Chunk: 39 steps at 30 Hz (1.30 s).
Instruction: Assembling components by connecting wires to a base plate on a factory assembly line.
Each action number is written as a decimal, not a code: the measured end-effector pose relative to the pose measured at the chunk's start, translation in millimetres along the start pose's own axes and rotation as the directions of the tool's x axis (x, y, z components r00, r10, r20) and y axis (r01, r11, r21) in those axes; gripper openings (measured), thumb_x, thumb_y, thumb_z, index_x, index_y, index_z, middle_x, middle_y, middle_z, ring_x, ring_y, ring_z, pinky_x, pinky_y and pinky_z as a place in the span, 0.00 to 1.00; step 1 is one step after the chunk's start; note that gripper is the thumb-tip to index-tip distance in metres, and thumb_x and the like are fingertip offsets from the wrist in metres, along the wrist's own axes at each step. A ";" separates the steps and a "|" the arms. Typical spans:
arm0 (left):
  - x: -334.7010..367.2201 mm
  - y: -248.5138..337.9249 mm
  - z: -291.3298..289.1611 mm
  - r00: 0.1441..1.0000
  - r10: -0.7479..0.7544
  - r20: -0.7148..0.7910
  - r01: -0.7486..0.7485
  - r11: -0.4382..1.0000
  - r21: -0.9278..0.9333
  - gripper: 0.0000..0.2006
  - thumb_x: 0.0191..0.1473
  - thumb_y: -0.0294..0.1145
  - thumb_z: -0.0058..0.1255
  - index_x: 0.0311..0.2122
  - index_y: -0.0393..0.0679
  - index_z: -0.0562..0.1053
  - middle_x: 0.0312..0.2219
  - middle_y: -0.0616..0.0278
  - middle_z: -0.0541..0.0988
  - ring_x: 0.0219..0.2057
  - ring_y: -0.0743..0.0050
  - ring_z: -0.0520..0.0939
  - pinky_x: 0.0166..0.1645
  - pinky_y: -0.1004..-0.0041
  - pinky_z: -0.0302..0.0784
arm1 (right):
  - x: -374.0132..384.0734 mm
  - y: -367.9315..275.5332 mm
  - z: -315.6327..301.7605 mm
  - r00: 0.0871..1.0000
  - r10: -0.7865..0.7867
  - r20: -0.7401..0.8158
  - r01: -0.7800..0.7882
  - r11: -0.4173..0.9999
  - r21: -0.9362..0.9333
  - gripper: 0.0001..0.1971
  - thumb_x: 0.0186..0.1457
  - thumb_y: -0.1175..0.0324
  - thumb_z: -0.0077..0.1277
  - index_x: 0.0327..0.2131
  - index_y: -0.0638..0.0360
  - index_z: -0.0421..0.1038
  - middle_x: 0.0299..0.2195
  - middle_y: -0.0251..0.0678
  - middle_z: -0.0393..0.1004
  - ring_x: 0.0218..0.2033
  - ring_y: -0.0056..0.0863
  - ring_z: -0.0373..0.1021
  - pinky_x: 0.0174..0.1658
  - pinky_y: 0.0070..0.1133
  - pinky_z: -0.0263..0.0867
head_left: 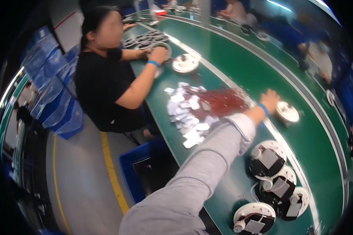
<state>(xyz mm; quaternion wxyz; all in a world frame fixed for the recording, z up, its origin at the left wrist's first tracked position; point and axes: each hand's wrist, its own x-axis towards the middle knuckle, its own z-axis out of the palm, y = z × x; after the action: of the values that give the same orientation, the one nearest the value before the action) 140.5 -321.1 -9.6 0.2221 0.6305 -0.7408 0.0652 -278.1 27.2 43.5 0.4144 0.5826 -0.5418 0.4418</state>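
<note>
My left arm, in a grey sleeve, stretches across the green table. My left hand [270, 100], with a blue band at the wrist, is over the white line by the belt. Its fingers look apart and hold nothing I can see, though motion blurs them. Just right of it a white round housing [288, 112] sits on the green belt; whether the hand touches it I cannot tell. Beneath and left of my forearm lie a heap of small white pieces [183, 111] and a spread of thin dark-red wires [223, 102]. My right hand is out of view.
Several round assemblies [267, 158] with black plates and white rims lie at the lower right. A person in black [106, 84] at the left handles a ring-shaped part, near a white disc [185, 63] and stacked rings [145, 39]. A blue bin [125, 164] stands beside the table.
</note>
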 end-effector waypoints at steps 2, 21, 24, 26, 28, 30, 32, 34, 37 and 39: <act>5.3 -13.6 18.2 0.998 -0.061 0.031 0.058 0.994 0.089 0.17 0.38 0.31 0.48 0.38 0.45 0.69 0.40 0.55 0.66 0.46 0.55 0.63 0.42 0.56 0.67 | 12.9 -20.8 10.9 1.000 -0.001 -0.016 0.002 0.997 0.072 0.10 0.49 0.71 0.45 0.21 0.67 0.70 0.16 0.40 0.70 0.17 0.27 0.67 0.22 0.21 0.64; 15.5 -10.5 10.0 0.939 0.319 -0.127 -0.341 0.911 -0.233 0.31 0.30 0.34 0.58 0.44 0.39 0.60 0.41 0.52 0.65 0.41 0.54 0.69 0.44 0.67 0.66 | -14.4 12.3 7.7 0.907 0.280 0.315 -0.324 0.941 0.096 0.12 0.53 0.75 0.36 0.40 0.70 0.65 0.16 0.28 0.58 0.17 0.13 0.51 0.19 0.12 0.47; 11.5 -1.9 10.3 0.967 0.201 -0.156 -0.240 0.924 -0.297 0.28 0.31 0.35 0.58 0.40 0.39 0.62 0.40 0.53 0.66 0.39 0.53 0.70 0.42 0.68 0.67 | -15.1 13.7 -0.5 0.917 0.264 0.298 -0.306 0.947 0.103 0.12 0.53 0.75 0.36 0.39 0.71 0.65 0.16 0.28 0.58 0.16 0.13 0.51 0.18 0.12 0.47; 5.4 -4.8 10.4 0.962 0.043 -0.269 -0.141 0.924 -0.356 0.27 0.33 0.39 0.57 0.39 0.36 0.63 0.33 0.50 0.70 0.35 0.54 0.72 0.39 0.68 0.68 | -13.5 7.3 5.6 0.907 0.291 0.306 -0.342 0.931 0.126 0.12 0.53 0.75 0.36 0.39 0.71 0.65 0.16 0.28 0.58 0.16 0.13 0.51 0.18 0.12 0.47; 0.7 -2.7 -2.6 0.947 -0.222 -0.233 0.064 0.840 -0.539 0.28 0.33 0.41 0.57 0.37 0.33 0.62 0.32 0.46 0.71 0.34 0.54 0.73 0.39 0.67 0.68 | -9.8 4.0 4.5 0.932 0.236 0.274 -0.286 0.945 0.159 0.13 0.52 0.76 0.34 0.39 0.69 0.66 0.14 0.29 0.55 0.16 0.15 0.51 0.19 0.13 0.47; -9.3 3.9 -35.4 0.937 -0.290 -0.195 0.101 0.760 -0.643 0.33 0.33 0.45 0.59 0.39 0.31 0.60 0.31 0.47 0.71 0.31 0.58 0.75 0.36 0.70 0.69 | -11.3 6.0 -6.5 0.915 0.310 0.258 -0.363 0.912 0.192 0.13 0.52 0.77 0.34 0.38 0.69 0.67 0.15 0.29 0.57 0.16 0.15 0.51 0.19 0.13 0.47; -27.5 -7.0 -62.8 0.955 -0.151 -0.257 -0.043 0.783 -0.620 0.33 0.33 0.43 0.60 0.39 0.32 0.59 0.31 0.48 0.71 0.31 0.62 0.74 0.35 0.71 0.69 | -8.3 2.6 -11.6 0.888 0.382 0.254 -0.440 0.867 0.235 0.12 0.52 0.77 0.35 0.38 0.70 0.67 0.15 0.29 0.58 0.16 0.15 0.52 0.19 0.13 0.47; -58.6 -12.3 -95.2 0.960 -0.063 -0.272 -0.105 0.820 -0.563 0.32 0.33 0.40 0.61 0.40 0.33 0.58 0.31 0.49 0.71 0.30 0.63 0.74 0.35 0.72 0.69 | 2.8 -9.3 -7.3 0.936 0.256 0.240 -0.285 0.954 0.093 0.11 0.53 0.76 0.36 0.37 0.72 0.66 0.25 0.34 0.69 0.25 0.17 0.64 0.29 0.11 0.59; -112.4 -7.6 -142.8 0.960 0.038 -0.277 -0.179 0.843 -0.507 0.32 0.31 0.34 0.62 0.41 0.35 0.58 0.33 0.50 0.69 0.33 0.62 0.73 0.37 0.71 0.68 | -9.3 2.4 -12.9 0.882 0.372 0.289 -0.415 0.904 0.104 0.09 0.51 0.77 0.40 0.34 0.72 0.67 0.30 0.38 0.71 0.30 0.18 0.66 0.34 0.11 0.60; -142.0 -7.3 -147.9 0.955 0.082 -0.284 -0.216 0.850 -0.481 0.32 0.30 0.31 0.62 0.41 0.36 0.58 0.35 0.50 0.68 0.34 0.59 0.72 0.37 0.71 0.68 | -7.7 -0.3 -14.1 0.886 0.399 0.237 -0.442 0.881 0.171 0.07 0.50 0.78 0.42 0.32 0.72 0.68 0.28 0.35 0.70 0.28 0.16 0.65 0.32 0.10 0.59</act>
<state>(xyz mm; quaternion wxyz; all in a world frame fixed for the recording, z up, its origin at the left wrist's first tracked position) 199.1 -138.2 62.8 0.4665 0.4765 -0.7444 -0.0350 -278.9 42.8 39.8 0.1861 0.5331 -0.6414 0.5194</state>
